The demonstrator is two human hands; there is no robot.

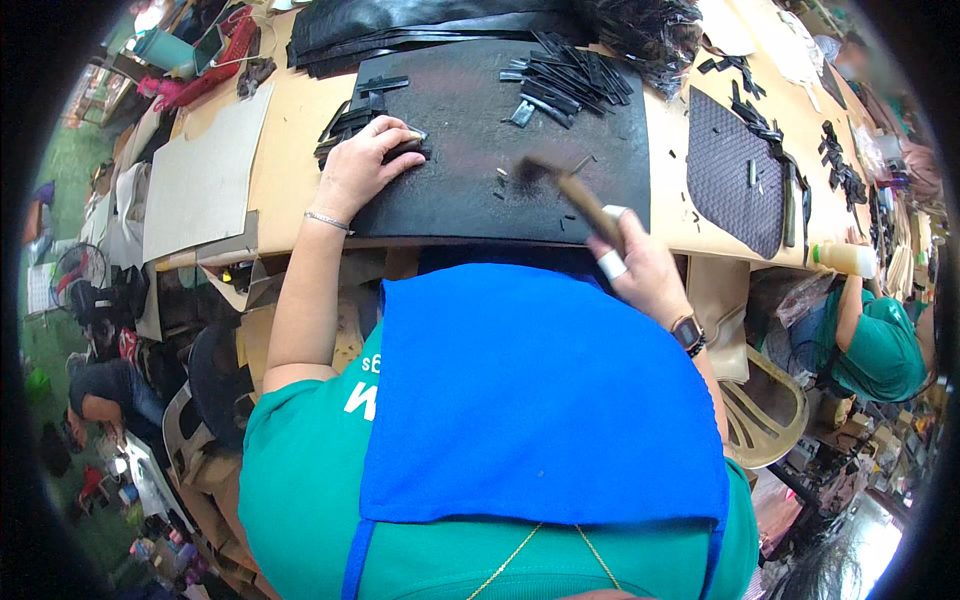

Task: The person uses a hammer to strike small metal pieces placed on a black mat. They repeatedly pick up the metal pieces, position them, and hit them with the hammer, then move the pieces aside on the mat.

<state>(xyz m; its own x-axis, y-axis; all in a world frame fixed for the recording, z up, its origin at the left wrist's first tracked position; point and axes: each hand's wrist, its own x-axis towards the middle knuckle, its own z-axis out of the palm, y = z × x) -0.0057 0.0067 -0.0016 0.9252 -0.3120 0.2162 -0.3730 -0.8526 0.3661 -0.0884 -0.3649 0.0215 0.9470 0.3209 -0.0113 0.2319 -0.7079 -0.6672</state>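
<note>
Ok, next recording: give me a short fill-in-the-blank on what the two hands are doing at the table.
1. The right hand holds a ____ with a wooden handle.
2. The left hand presses on small black strips at the black mat's ____ edge.
3. The person wears a ____ apron over a green shirt.

Missing words: brush; left; blue

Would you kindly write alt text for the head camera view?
A person's right hand holds a brush over a black work mat, while the left hand presses on small black strips at the mat's edge. More loose strips lie farther back.
</note>
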